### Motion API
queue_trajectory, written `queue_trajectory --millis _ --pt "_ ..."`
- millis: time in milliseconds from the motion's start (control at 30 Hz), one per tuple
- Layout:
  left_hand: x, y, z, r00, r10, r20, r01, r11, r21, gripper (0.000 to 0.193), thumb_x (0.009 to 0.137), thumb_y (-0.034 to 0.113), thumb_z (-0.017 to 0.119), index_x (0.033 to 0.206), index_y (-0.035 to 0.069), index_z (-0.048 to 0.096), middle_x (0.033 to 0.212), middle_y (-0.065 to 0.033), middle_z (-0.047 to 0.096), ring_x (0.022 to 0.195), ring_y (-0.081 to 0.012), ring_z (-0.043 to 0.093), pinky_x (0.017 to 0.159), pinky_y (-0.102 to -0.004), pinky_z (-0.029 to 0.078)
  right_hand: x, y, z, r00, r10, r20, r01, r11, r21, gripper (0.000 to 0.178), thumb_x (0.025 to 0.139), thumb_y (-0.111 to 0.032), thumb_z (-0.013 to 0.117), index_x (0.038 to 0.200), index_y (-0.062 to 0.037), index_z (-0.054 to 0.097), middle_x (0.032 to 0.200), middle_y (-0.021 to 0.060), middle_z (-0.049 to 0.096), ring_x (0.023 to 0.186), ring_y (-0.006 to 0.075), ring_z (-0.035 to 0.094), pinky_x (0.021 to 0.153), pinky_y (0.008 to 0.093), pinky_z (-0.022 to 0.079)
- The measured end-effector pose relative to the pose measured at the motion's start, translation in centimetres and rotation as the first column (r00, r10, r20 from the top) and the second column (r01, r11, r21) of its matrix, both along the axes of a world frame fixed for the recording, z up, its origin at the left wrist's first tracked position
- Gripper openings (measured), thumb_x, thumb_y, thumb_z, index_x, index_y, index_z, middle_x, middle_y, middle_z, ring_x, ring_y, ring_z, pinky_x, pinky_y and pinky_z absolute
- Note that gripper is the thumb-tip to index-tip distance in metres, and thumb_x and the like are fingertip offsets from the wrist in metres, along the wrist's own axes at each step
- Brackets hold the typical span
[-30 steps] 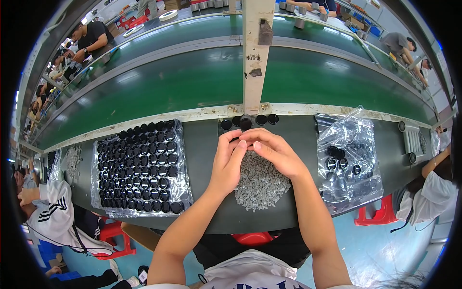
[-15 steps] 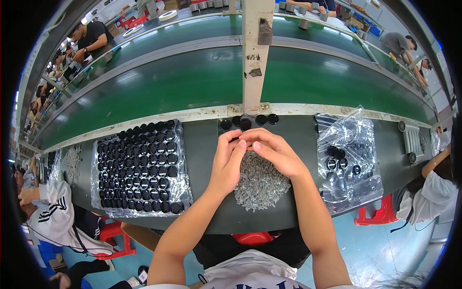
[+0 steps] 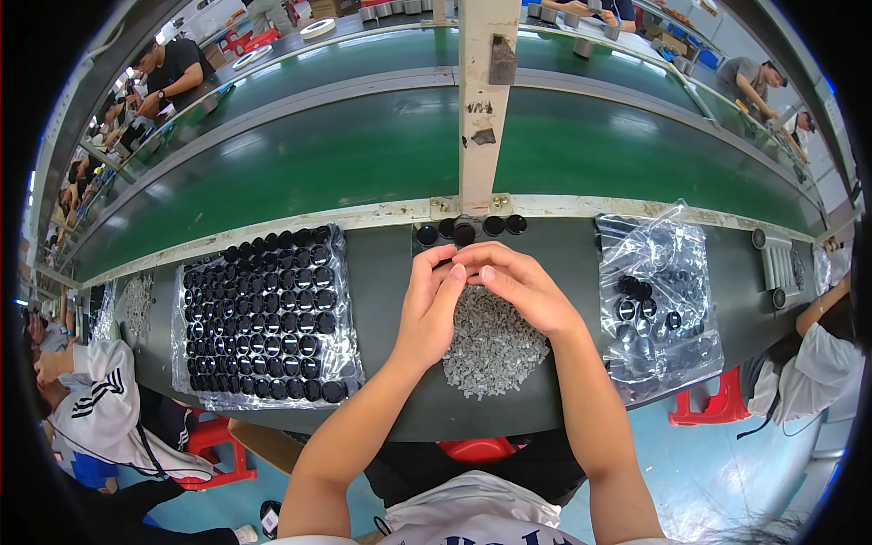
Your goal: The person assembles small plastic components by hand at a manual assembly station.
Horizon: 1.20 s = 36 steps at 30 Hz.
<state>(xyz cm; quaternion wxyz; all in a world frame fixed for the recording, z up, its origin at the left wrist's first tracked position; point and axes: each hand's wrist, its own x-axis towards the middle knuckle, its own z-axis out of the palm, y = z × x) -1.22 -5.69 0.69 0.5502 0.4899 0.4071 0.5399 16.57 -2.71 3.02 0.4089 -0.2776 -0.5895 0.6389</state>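
My left hand [image 3: 429, 309] and my right hand [image 3: 531, 286] meet at the fingertips, just beyond a heap of small grey plastic pieces [image 3: 495, 350] on the dark table. Both are closed with curled fingers and thumbs almost touching. Whatever lies between the fingers is hidden; only a dark patch shows in the gap. Right beyond my fingertips, several round black caps [image 3: 493, 225] stand in a short row by the frame's foot. To the left, many more black caps [image 3: 272, 322] are laid out in rows on a clear plastic bag [image 3: 350, 359].
On the right lies another clear bag [image 3: 672, 363] with loose black caps [image 3: 627, 309]. A whitish upright post [image 3: 477, 118] rises straight ahead, before a green conveyor belt [image 3: 363, 154]. White tubes [image 3: 778, 263] lie far right. Co-workers sit at both sides, near red stools [image 3: 713, 400].
My hands hold practically the same pose and place. In the background, a person at upper right has raised their head, and a seated person at left has shifted slightly.
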Motion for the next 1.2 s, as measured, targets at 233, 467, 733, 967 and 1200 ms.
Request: queue_trajectory --millis 233,467,733,967,1200 --pt "0.07 0.05 -0.21 1.000 -0.001 0.012 0.001 1.000 0.002 0.042 0.109 0.026 0.053 0.139 -0.002 0.042 0.125 -0.0189 0.065 0.117 -0.0185 0.060 0.102 -0.0330 0.045 0.00 0.08 -0.14 1.000 0.008 -0.022 -0.008 1.000 -0.029 0.048 0.104 -0.037 0.059 0.129 0.0042 0.062 0.132 0.0117 0.059 0.124 0.0238 0.059 0.109 0.0392 0.046" --pt "-0.10 -0.03 0.12 0.999 -0.042 -0.014 0.042 0.999 -0.019 0.038 0.110 0.020 0.045 0.141 -0.002 0.042 0.136 -0.0162 0.054 0.126 -0.0210 0.058 0.112 -0.0376 0.044 0.06 0.01 0.05 1.000 0.003 -0.014 -0.003 1.000 -0.030 0.048 0.104 -0.037 0.060 0.129 0.0039 0.062 0.131 0.0113 0.059 0.124 0.0236 0.060 0.110 0.0391 0.046" --pt "-0.15 -0.06 0.04 0.999 -0.049 -0.003 0.049 0.999 -0.011 0.039 0.110 0.020 0.045 0.142 -0.002 0.042 0.136 -0.0159 0.054 0.126 -0.0209 0.057 0.112 -0.0377 0.043 0.04 -0.01 -0.06 1.000 0.011 -0.016 -0.012 0.999 -0.041 0.048 0.104 -0.037 0.060 0.130 0.0036 0.062 0.132 0.0117 0.060 0.124 0.0235 0.060 0.110 0.0386 0.046" --pt "-0.12 -0.08 0.14 0.999 -0.051 0.000 0.051 0.999 -0.019 0.039 0.110 0.021 0.045 0.142 -0.001 0.042 0.136 -0.0156 0.054 0.126 -0.0207 0.057 0.112 -0.0375 0.043 0.00 0.03 -0.21 1.000 0.009 -0.015 -0.010 0.999 -0.048 0.049 0.104 -0.037 0.060 0.130 0.0035 0.061 0.132 0.0119 0.060 0.124 0.0234 0.060 0.110 0.0385 0.045" --pt "-0.13 -0.10 0.19 0.999 -0.051 -0.006 0.051 0.998 -0.024 0.039 0.110 0.022 0.045 0.142 -0.001 0.042 0.136 -0.0153 0.054 0.126 -0.0203 0.057 0.112 -0.0373 0.043 0.04 0.07 -0.28 1.000 0.006 -0.014 -0.006 0.999 -0.047 0.049 0.104 -0.038 0.060 0.130 0.0036 0.061 0.131 0.0120 0.061 0.124 0.0233 0.060 0.110 0.0386 0.045"
